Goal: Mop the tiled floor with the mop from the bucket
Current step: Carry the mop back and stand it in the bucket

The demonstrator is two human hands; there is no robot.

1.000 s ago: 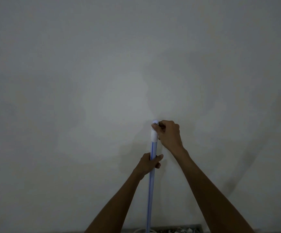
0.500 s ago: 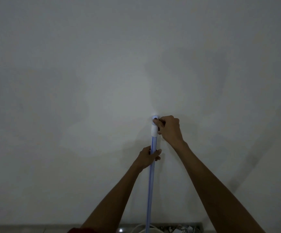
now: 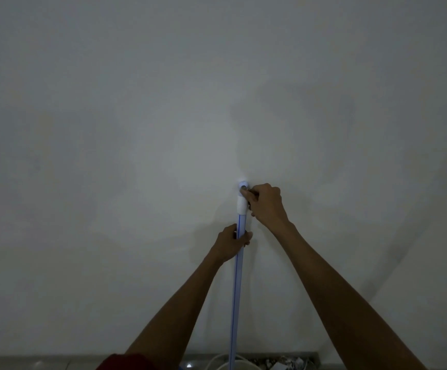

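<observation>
Before a plain white wall (image 3: 110, 129), a person holds a white, blue-striped mop pole (image 3: 236, 289) upright, left hand (image 3: 230, 244) wrapped round its shaft, right hand (image 3: 266, 205) curled over its cap. The unseen head seems in the white bucket (image 3: 218, 359); lifting it onto the grey tiled floor (image 3: 30, 363) likely follows.

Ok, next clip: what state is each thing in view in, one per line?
Handle: upright in front of the wall, held by both hands; mop head out of view.
Left hand: grips the handle partway down.
Right hand: grips the handle's white top end.
Bucket rim: only a white arc shows at the bottom edge; contents cannot be told.
Floor: only a thin strip shows; wet or dry cannot be told.
</observation>
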